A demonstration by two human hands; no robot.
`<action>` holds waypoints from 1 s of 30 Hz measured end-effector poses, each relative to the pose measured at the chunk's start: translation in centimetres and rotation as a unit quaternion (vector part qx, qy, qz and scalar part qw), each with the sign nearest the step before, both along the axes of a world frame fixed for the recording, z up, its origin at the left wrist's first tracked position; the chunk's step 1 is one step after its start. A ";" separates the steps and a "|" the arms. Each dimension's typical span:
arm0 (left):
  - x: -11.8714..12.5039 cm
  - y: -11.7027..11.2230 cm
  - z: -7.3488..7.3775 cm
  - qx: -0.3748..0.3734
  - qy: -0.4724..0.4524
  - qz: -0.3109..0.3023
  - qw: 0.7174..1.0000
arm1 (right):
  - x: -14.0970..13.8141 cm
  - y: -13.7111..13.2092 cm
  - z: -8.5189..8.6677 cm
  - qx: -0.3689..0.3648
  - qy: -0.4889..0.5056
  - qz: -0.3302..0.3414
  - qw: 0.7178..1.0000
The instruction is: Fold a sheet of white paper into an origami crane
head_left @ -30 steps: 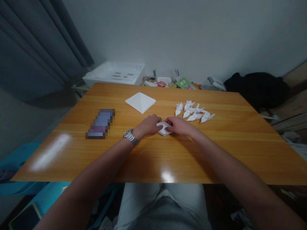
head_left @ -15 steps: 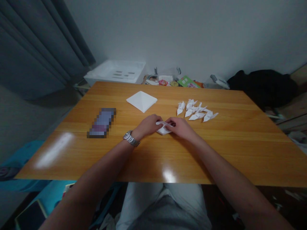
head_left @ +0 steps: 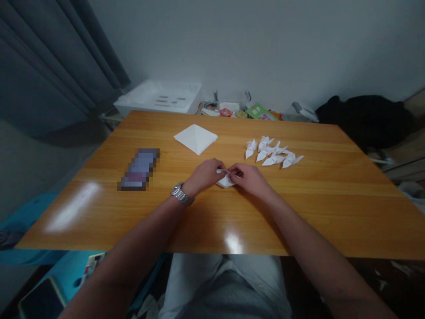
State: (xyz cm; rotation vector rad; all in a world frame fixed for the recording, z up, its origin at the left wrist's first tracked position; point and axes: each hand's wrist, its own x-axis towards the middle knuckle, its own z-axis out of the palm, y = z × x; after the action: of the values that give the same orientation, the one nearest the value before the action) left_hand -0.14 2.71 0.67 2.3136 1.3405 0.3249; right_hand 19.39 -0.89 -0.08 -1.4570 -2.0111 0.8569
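Observation:
A small piece of folded white paper [head_left: 226,181] lies on the table between my two hands, with one edge or flap raised. My left hand [head_left: 206,173], with a metal watch [head_left: 182,193] on the wrist, pinches the paper's left side. On its right side, my right hand [head_left: 247,177] grips the paper with thumb and fingers bent. Some of the fingertips are hidden behind the paper. Beyond my right hand sit several folded white paper cranes [head_left: 272,153] in a cluster. A larger white paper sheet [head_left: 195,139], creased and diamond-shaped, lies beyond my left hand.
The wooden table [head_left: 332,204] spans the view. A blurred-out phone-like object [head_left: 139,169] rests at left. Behind the table's far edge are a white plastic tray [head_left: 159,97], a green packet [head_left: 260,112] and a black cloth heap [head_left: 361,117]. A blue stool [head_left: 63,270] stands at lower left.
Between my hands, the upper flap of the folded paper now stands up more, showing more of the layer beneath. Both hands stay almost in place; the view has shifted slightly.

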 end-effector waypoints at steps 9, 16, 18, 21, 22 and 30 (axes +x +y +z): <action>-0.4 -0.3 -0.3 0.000 -0.092 -0.021 0.995 | 0.1 -0.2 -0.2 0.008 0.060 -0.007 0.998; -0.9 -0.3 -1.0 -0.086 -0.199 -0.032 0.976 | 0.5 -0.1 -0.3 0.013 0.085 -0.014 0.996; -0.7 -0.5 -1.1 -0.088 -0.214 -0.020 0.973 | 0.6 -0.2 -0.3 0.020 0.084 -0.014 0.996; -0.5 -0.7 -1.1 -0.078 -0.233 -0.007 0.969 | 0.6 -0.2 -0.4 0.033 0.088 -0.014 0.995; -0.4 -0.7 -1.1 -0.073 -0.236 -0.005 0.969 | 0.7 -0.2 -0.5 0.037 0.092 -0.014 0.995; -0.1 -1.1 -0.9 -0.053 -0.280 0.000 0.959 | 0.8 -0.2 -1.0 0.071 0.138 -0.015 0.988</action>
State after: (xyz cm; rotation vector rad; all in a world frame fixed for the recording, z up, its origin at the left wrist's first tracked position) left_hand -0.23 1.65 -0.23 1.9241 1.0375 0.8161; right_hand 20.20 -1.05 -1.12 -1.2146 -1.7994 0.8349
